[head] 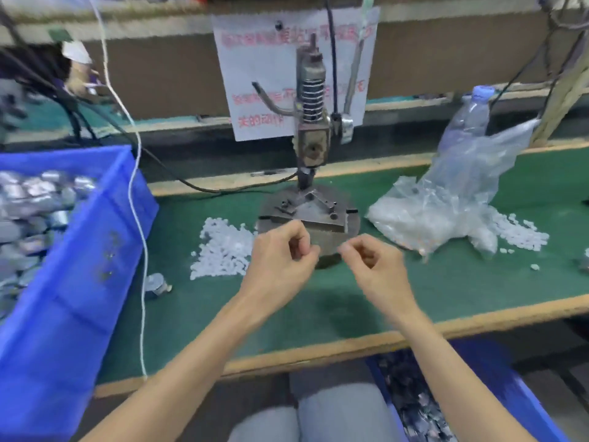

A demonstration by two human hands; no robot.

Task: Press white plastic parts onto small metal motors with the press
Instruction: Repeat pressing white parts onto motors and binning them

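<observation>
Head cam: my left hand (pixel 280 255) and right hand (pixel 374 266) sit in front of the press (pixel 310 129), fingers curled thumb-to-tip, can't tell if holding anything. Nothing seated in it yet afaict; white parts (pixel 223 247) heaped on counter (pixel 350 301), motors (pixel 32 202) in blue bin (pixel 95 250), so plenty left.

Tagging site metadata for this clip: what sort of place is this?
Likely a factory assembly bench for small motors. A hand-lever press stands on the green mat, a blue crate at the left holds metal motors, and white plastic parts lie heaped beside the press.
</observation>
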